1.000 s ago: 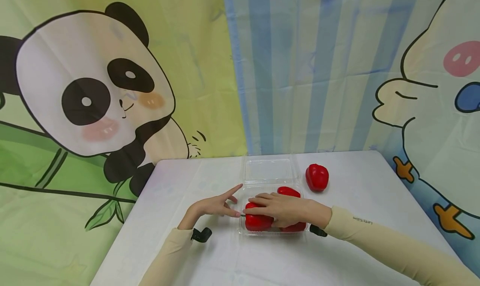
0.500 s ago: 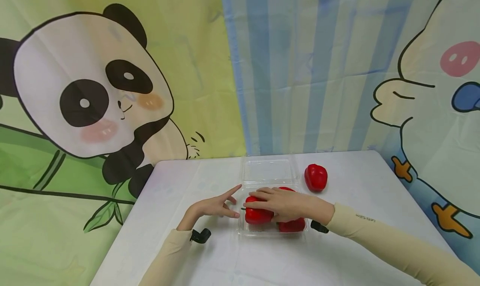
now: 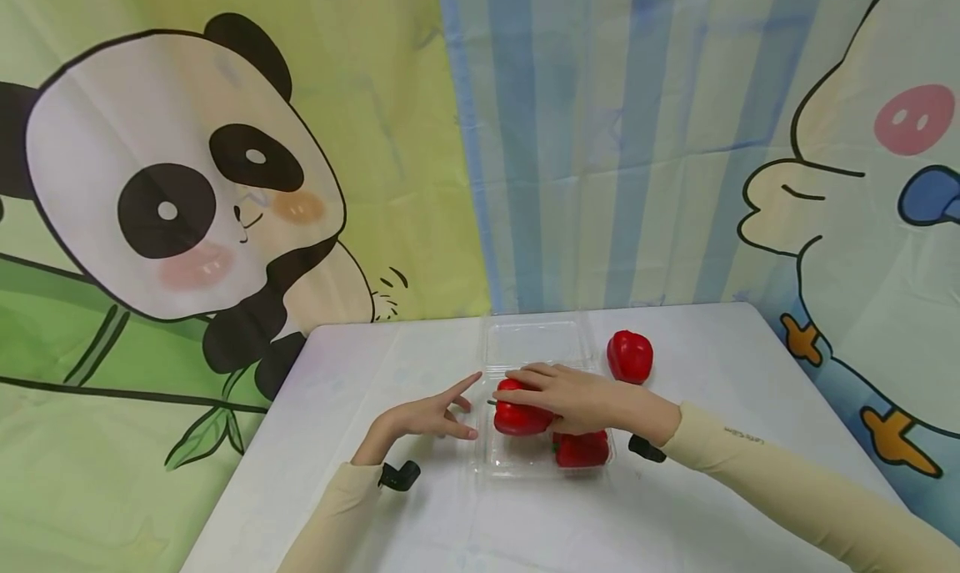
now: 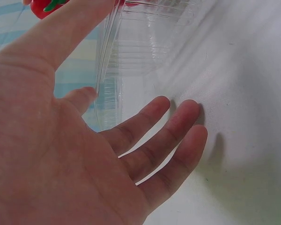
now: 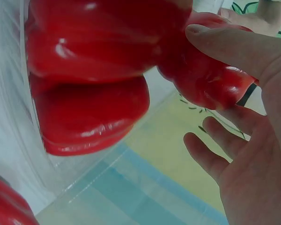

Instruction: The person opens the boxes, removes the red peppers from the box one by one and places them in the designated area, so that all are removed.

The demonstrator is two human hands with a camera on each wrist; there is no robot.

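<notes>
My right hand (image 3: 581, 399) holds a red bell pepper (image 3: 520, 419) between thumb and fingers, over the left half of a clear plastic clamshell box (image 3: 517, 471). Its stem points left. In the right wrist view, this held pepper (image 5: 206, 75) is raised apart from two others in the box, an upper pepper (image 5: 107, 37) and a lower pepper (image 5: 93, 117). The head view shows the near one (image 3: 581, 449), while my right hand covers the far one. My left hand (image 3: 423, 414) is beside the box's left wall, fingers spread and holding nothing; the left wrist view shows its bare palm (image 4: 61, 154).
The box's lid (image 3: 536, 344) lies folded back toward the far table edge. Another red bell pepper (image 3: 630, 356) stands on the white table (image 3: 697, 373), right of the lid. Behind the table hangs a printed cloth (image 3: 562, 139) with cartoon animals.
The right hand has lifted the pepper up from the box's left half and shifted slightly away from the person. The near right pepper shows more now. The left hand stays in place.
</notes>
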